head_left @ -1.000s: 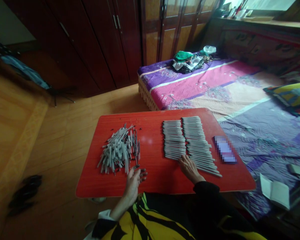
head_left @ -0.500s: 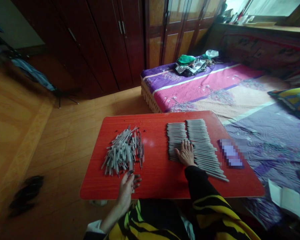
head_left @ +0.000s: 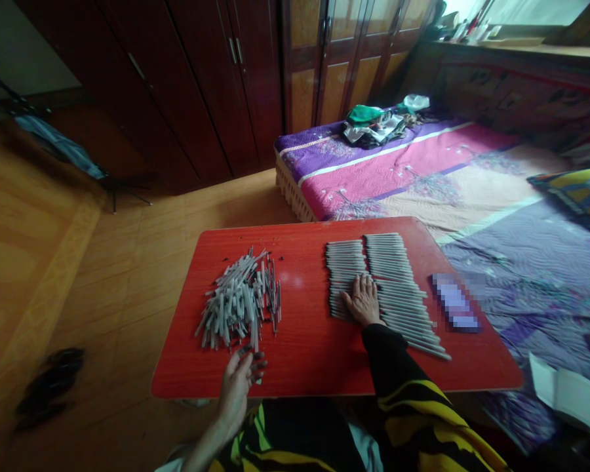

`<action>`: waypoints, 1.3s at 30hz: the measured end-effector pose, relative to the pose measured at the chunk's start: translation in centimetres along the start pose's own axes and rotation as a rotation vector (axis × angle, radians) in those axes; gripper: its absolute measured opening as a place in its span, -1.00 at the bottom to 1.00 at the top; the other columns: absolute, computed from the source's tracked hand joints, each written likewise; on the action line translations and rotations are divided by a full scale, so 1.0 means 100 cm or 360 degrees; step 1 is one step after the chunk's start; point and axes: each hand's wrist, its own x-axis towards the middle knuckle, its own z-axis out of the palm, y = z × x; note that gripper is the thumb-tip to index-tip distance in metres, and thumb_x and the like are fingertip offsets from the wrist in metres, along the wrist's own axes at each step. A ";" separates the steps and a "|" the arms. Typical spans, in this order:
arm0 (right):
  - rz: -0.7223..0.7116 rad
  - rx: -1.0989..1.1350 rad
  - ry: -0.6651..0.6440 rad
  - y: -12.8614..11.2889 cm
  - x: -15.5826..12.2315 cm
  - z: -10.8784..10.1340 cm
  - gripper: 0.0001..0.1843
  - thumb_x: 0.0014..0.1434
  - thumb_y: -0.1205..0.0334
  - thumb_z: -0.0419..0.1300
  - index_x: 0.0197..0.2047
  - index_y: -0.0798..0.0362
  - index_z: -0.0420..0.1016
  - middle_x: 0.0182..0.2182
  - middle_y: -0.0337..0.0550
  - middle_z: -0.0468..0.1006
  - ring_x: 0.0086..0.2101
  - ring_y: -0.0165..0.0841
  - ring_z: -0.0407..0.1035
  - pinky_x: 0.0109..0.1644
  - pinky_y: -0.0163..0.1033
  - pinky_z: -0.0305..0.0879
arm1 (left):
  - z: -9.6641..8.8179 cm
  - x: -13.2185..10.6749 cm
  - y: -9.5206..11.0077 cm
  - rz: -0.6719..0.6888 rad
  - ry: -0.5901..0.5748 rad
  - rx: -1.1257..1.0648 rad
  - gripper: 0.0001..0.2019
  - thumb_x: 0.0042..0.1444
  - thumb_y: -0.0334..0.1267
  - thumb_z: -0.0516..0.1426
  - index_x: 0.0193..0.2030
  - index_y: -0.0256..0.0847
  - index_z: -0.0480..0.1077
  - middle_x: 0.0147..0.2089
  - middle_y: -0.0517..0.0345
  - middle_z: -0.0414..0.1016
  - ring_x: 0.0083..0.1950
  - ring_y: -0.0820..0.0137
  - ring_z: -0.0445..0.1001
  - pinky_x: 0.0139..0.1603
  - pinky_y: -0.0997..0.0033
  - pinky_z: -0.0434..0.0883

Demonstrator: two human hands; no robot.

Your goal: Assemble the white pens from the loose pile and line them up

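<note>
A loose heap of slim grey-white pens (head_left: 236, 303) lies on the left half of the red table (head_left: 299, 341). To its right, more pens sit side by side in a shorter row (head_left: 345, 275) and a longer row (head_left: 396, 282). My right hand (head_left: 364, 301) rests flat on these rows, touching the pens. My left hand (head_left: 238, 387) hovers near the heap's lower edge, fingers curled and spread. A small light piece shows beneath them, but I cannot tell whether the hand holds it.
A pixelated phone (head_left: 455, 303) lies at the table's right edge. Beyond the table are a quilted mattress (head_left: 373, 177) and a dark wardrobe (head_left: 201, 85). An open booklet (head_left: 563, 393) lies on a purple quilt, and dark sandals (head_left: 49, 387) sit on the wooden floor.
My right hand has moved up from the rows' lower ends onto the pens. My left hand has drawn slightly down and left, away from the heap.
</note>
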 end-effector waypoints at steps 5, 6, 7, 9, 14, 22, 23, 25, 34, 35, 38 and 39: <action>0.0006 0.0017 -0.0023 0.001 0.001 0.001 -0.18 0.18 -0.12 -0.11 0.27 0.39 -0.09 0.28 0.28 -0.15 0.25 0.01 -0.34 0.23 0.10 -0.31 | 0.004 0.000 -0.003 0.0013 -0.0026 0.0016 -0.73 -0.02 -0.36 0.19 -0.16 -0.25 0.28 -0.34 0.05 0.53 -0.36 0.33 0.54 -0.42 0.45 0.42; -0.0002 0.0022 -0.0033 0.001 0.001 0.001 -0.18 0.18 -0.13 -0.11 0.27 0.39 -0.09 0.28 0.28 -0.15 0.25 0.00 -0.34 0.23 0.10 -0.31 | 0.005 0.000 -0.003 0.0011 -0.0019 0.0020 -0.74 -0.03 -0.37 0.19 -0.16 -0.25 0.28 -0.35 0.05 0.53 -0.37 0.33 0.54 -0.43 0.46 0.42; -0.0009 0.0027 -0.0041 0.002 0.000 0.001 -0.18 0.18 -0.13 -0.11 0.27 0.39 -0.09 0.28 0.28 -0.15 0.25 0.00 -0.34 0.23 0.10 -0.31 | 0.006 0.000 -0.004 0.0007 -0.0008 0.0025 -0.74 -0.03 -0.37 0.19 -0.17 -0.25 0.28 -0.36 0.05 0.53 -0.38 0.33 0.54 -0.44 0.46 0.41; -0.0019 0.0037 -0.0041 0.003 0.000 0.001 -0.18 0.19 -0.13 -0.12 0.27 0.38 -0.08 0.28 0.26 -0.16 0.25 -0.01 -0.33 0.24 0.08 -0.31 | 0.008 0.001 -0.005 0.0000 0.0012 0.0038 -0.74 -0.02 -0.38 0.18 -0.17 -0.25 0.27 -0.36 0.06 0.53 -0.39 0.34 0.54 -0.45 0.47 0.41; -0.0037 0.0054 -0.0046 0.006 0.001 0.001 -0.22 0.20 -0.12 -0.12 0.26 0.36 -0.02 0.28 0.25 -0.12 0.25 -0.02 -0.28 0.23 0.08 -0.29 | 0.012 0.003 -0.007 0.0003 -0.0013 0.0066 -0.76 0.02 -0.40 0.15 -0.15 -0.26 0.26 -0.36 0.06 0.53 -0.41 0.37 0.53 -0.48 0.49 0.40; -0.0016 0.0124 0.0026 0.008 -0.008 -0.020 -0.26 0.21 -0.07 -0.09 0.27 0.32 -0.04 0.28 0.19 -0.11 0.25 -0.06 -0.30 0.24 0.06 -0.27 | 0.018 0.002 -0.009 0.0001 -0.0003 0.0098 -0.78 0.04 -0.43 0.12 -0.14 -0.25 0.27 -0.35 0.05 0.53 -0.40 0.38 0.54 -0.46 0.48 0.42; 0.0044 0.0136 0.0061 0.012 -0.015 -0.025 -0.28 0.22 -0.05 -0.11 0.28 0.29 -0.06 0.29 0.17 -0.12 0.25 -0.06 -0.30 0.24 0.08 -0.26 | 0.018 0.002 -0.009 -0.0001 0.0008 0.0093 -0.78 0.04 -0.44 0.13 -0.15 -0.25 0.28 -0.35 0.06 0.53 -0.41 0.38 0.54 -0.46 0.49 0.42; 0.0227 0.0141 0.0145 0.025 -0.036 -0.032 -0.30 0.24 -0.02 -0.15 0.30 0.27 -0.11 0.29 0.16 -0.13 0.25 -0.04 -0.29 0.22 0.12 -0.25 | 0.019 0.004 -0.009 0.0005 0.0012 0.0080 -0.78 0.02 -0.44 0.13 -0.16 -0.25 0.28 -0.36 0.08 0.53 -0.42 0.38 0.54 -0.47 0.49 0.42; 0.0754 0.0024 0.0182 0.082 -0.119 -0.024 -0.24 0.22 -0.04 -0.21 0.27 0.44 -0.09 0.26 0.34 -0.14 0.23 0.07 -0.31 0.19 0.21 -0.27 | 0.030 0.009 -0.016 -0.0006 -0.0028 0.0121 -0.78 -0.01 -0.45 0.15 -0.19 -0.25 0.28 -0.36 0.08 0.53 -0.42 0.37 0.54 -0.48 0.49 0.42; 0.0762 0.0012 0.0158 0.083 -0.119 -0.022 -0.23 0.22 -0.04 -0.23 0.26 0.45 -0.07 0.25 0.35 -0.12 0.23 0.07 -0.31 0.19 0.20 -0.27 | 0.032 0.009 -0.017 -0.0010 -0.0040 0.0133 -0.78 -0.01 -0.45 0.15 -0.19 -0.25 0.28 -0.36 0.07 0.53 -0.42 0.37 0.54 -0.49 0.50 0.42; 0.0747 0.0011 0.0102 0.079 -0.111 -0.016 -0.23 0.22 -0.06 -0.24 0.25 0.45 -0.02 0.24 0.35 -0.05 0.23 0.04 -0.30 0.20 0.19 -0.27 | 0.036 0.010 -0.020 -0.0012 -0.0085 0.0156 -0.78 0.00 -0.44 0.15 -0.18 -0.25 0.28 -0.34 0.05 0.54 -0.39 0.37 0.54 -0.46 0.50 0.42; 0.0745 0.0023 0.0097 0.076 -0.107 -0.015 -0.23 0.22 -0.07 -0.24 0.25 0.44 -0.03 0.23 0.34 -0.04 0.23 0.04 -0.29 0.20 0.19 -0.27 | 0.037 0.010 -0.020 -0.0011 -0.0092 0.0162 -0.78 0.01 -0.43 0.14 -0.17 -0.25 0.28 -0.33 0.04 0.54 -0.39 0.37 0.54 -0.45 0.50 0.43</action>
